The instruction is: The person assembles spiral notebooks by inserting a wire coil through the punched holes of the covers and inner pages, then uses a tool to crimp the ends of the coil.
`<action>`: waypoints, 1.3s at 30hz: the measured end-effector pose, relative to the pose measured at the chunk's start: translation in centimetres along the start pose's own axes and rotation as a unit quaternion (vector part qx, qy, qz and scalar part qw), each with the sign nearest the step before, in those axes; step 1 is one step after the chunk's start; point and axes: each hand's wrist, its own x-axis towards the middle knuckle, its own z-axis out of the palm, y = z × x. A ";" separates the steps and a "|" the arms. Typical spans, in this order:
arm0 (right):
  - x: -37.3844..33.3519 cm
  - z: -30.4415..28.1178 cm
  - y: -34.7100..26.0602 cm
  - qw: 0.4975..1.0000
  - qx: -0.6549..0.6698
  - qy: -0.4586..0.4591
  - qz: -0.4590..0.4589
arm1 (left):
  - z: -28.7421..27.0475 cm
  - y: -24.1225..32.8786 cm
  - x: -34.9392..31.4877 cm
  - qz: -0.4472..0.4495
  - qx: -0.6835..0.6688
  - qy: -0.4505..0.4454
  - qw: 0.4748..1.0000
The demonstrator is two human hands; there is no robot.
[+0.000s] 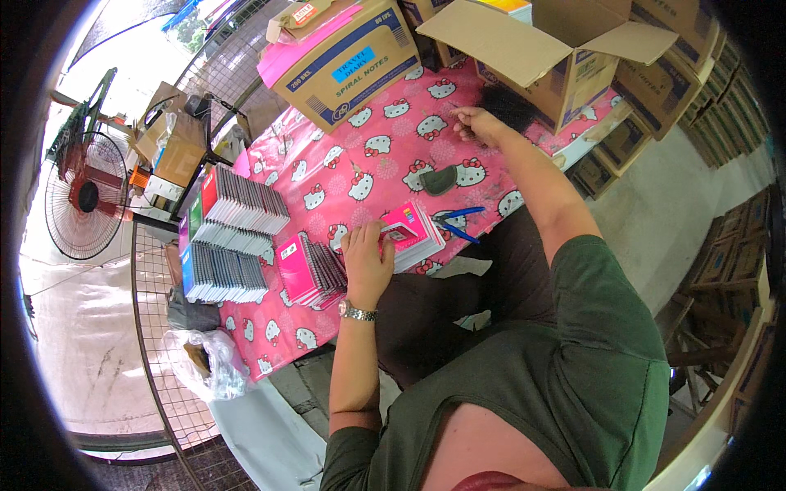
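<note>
My left hand, with a metal watch on its wrist, grips the left edge of a pink notebook on top of a small stack near the table's front edge. Beside that hand stands a row of pink spiral notebooks. My right hand reaches far across the table, its fingers curled together; what they pinch, if anything, is too small to tell. Just behind it lies a dark, bristly heap, perhaps of thin black coils. Blue-handled pliers rest right of the stack, below a dark green half-round piece.
Rows of red, green and blue spiral notebooks fill the table's left side. A closed carton and an open carton stand at the back. A fan is at far left. A plastic bag hangs by the left edge.
</note>
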 end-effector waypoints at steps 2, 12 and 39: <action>-0.7 2.6 -1.4 0.999 0.034 -0.007 0.002 | -0.8 -0.5 -0.7 -0.023 0.009 -0.010 1.000; -0.6 1.9 -1.7 0.999 0.007 -0.050 -0.018 | -0.6 0.4 0.1 -0.021 0.009 -0.018 1.000; -14.6 13.0 -5.2 0.792 -0.289 -0.274 -0.462 | -0.4 0.4 0.2 -0.028 -0.026 0.003 0.999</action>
